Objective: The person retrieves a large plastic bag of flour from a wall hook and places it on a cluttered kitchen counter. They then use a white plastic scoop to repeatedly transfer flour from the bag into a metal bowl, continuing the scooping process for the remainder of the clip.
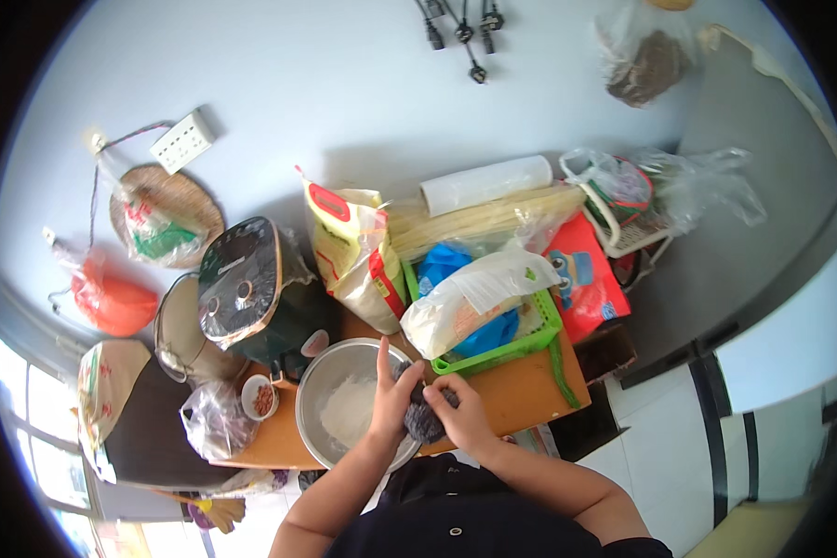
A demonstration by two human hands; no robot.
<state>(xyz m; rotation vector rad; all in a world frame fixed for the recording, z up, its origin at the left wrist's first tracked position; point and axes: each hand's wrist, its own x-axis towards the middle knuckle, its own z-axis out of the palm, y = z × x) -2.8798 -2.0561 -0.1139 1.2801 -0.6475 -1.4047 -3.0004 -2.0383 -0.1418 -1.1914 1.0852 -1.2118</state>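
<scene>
Both of my hands meet over the right edge of a round metal basin point(309, 402). White powder point(346, 414) that looks like flour lies inside it. Between the hands is a dark grey, fuzzy bundle point(425, 424), like a plush cloth; its exact kind does not show. My left hand point(392, 402) is closed against its left side, one finger stretched up and away. My right hand point(465, 423) curls its fingers round the right side. The basin stands at the front of a wooden table point(523, 398).
Behind the basin stand a dark green rice cooker point(279, 325) and a yellow-white sack point(352, 251). A green basket point(507, 353) with bags sits to the right, beside a long green vegetable point(563, 374). Left are a small bowl point(259, 398) of reddish nuts and a plastic bag point(216, 420).
</scene>
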